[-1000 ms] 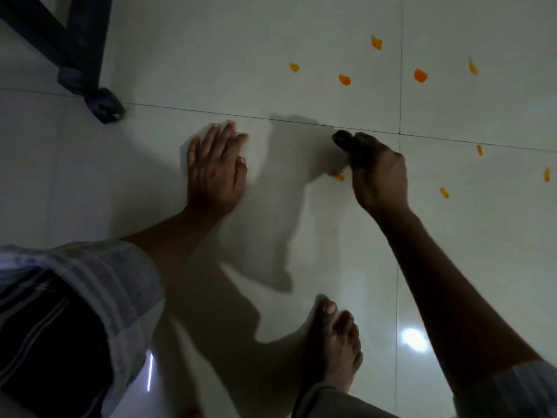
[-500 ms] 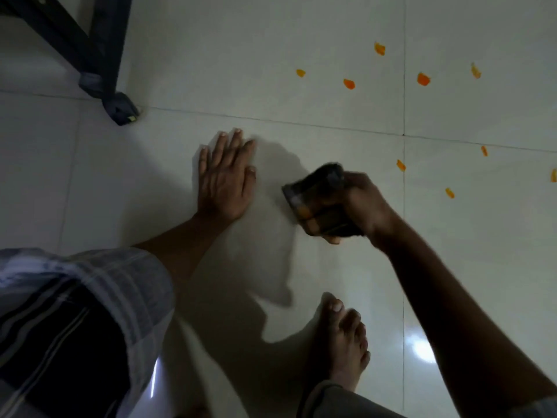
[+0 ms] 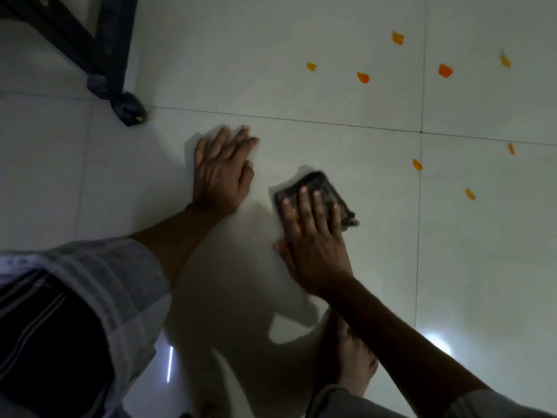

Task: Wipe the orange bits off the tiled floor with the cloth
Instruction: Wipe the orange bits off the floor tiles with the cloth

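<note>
My right hand (image 3: 313, 236) lies flat with spread fingers on a dark folded cloth (image 3: 319, 185), pressing it onto the pale tiled floor (image 3: 331, 110). My left hand (image 3: 221, 173) rests palm down on the tile just left of the cloth, holding nothing. Several orange bits remain beyond and to the right of the cloth: one (image 3: 417, 165) on the grout line closest to it, another (image 3: 470, 194) further right, and more (image 3: 363, 77) scattered across the far tiles, including a bigger one (image 3: 445, 70).
A dark furniture leg (image 3: 120, 95) stands on the floor at the upper left. My bare foot (image 3: 352, 360) is planted under my right forearm. My checked sleeve and knee (image 3: 60, 321) fill the lower left. A bright light reflection (image 3: 434, 342) glares at the lower right.
My right hand carried the bunched cloth back from the orange bits towards me, then laid it down and flattened onto it. The left hand stayed planted.
</note>
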